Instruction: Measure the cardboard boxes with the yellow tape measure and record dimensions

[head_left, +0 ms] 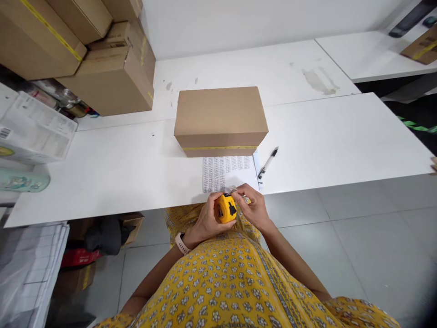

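A yellow tape measure (226,208) with black parts is wrapped in the fingers of my left hand (207,219), close to the table's front edge. Against its upper right side, my right hand (253,206) pinches the end of the tape; only a little of the blade shows between the fingers. Just beyond my hands lies a printed sheet (213,175) with rows of small marks. A closed cardboard box (221,111) with a yellow strip along its near side stands over the sheet's far end. To the right of the sheet rests a black and white pen (268,162).
Several cardboard boxes (112,77) are stacked at the back left of the white table (129,168). A white printed carton (32,125) and a light green bottle (23,180) stand at the left end. Another box (421,48) sits at the far right.
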A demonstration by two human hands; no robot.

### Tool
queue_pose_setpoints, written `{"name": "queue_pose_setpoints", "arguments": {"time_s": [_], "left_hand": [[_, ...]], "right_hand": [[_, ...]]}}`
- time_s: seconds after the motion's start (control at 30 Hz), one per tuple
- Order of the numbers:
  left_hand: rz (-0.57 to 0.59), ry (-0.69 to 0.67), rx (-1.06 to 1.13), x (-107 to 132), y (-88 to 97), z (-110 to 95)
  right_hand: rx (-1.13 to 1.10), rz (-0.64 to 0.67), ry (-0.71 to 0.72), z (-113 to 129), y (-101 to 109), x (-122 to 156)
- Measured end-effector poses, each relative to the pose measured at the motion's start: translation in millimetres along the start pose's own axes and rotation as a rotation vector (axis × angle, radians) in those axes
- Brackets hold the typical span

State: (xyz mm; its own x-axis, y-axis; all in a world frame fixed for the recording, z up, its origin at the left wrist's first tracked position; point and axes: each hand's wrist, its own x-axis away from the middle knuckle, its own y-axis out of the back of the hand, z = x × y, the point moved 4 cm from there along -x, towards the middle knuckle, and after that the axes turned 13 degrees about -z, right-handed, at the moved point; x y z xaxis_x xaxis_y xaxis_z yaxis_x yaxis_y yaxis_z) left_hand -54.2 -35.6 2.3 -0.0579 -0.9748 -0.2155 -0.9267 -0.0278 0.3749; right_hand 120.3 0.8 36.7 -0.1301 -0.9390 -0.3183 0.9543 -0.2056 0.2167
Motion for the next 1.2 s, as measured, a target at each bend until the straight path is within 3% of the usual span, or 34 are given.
{"name": "queue_pose_setpoints", "arguments": {"time_s": [0.1, 0.17, 0.23, 0.3, 0.37, 0.5, 0.6, 0.73, 0.83, 1.0, 1.2], "left_hand": [[-0.081, -0.083, -0.082, -5, 9.6, -2], [-0.121, -0.153, -0.159, -15, 19.0, -3], [-0.148, -0.214, -0.259, -30, 29.0, -3], [-0.171, -0.255, -0.376, -49, 38.1, 1], [-0.159, -0.279, -0.492, -68, 44.1, 10], [-0.055, -0.280, -0.633, -91, 48.4, 30], [-0.041, -0.292, -0.664, -94, 47.3, 34], [-0.122, -0.459, -0.606, -78, 31.6, 18], [0.000, -0.554, -0.482, -59, 3.4, 9], [0.259, -0.514, -0.535, -46, -37.3, 16], [0.285, -0.444, -0.574, -46, -58.6, 17]], "right_hand": [[0.113, -0.180, -0.081, -20, 23, -15], [0.281, -0.389, -0.168, -40, 46, -35], [0.501, -0.510, -0.215, -58, 65, -57], [0.684, -0.477, -0.264, -75, 72, -79], [0.829, -0.364, -0.282, -87, 71, -94], [0.930, -0.209, -0.219, -95, 65, -105], [0.744, -0.250, -0.230, -95, 76, -102], [0.057, -0.319, -0.407, -88, 95, -82], [-0.342, -0.269, -0.431, -71, 97, -64], [-0.407, -0.161, -0.384, -45, 80, -41], [-0.358, -0.121, -0.400, -47, 35, -47]]}}
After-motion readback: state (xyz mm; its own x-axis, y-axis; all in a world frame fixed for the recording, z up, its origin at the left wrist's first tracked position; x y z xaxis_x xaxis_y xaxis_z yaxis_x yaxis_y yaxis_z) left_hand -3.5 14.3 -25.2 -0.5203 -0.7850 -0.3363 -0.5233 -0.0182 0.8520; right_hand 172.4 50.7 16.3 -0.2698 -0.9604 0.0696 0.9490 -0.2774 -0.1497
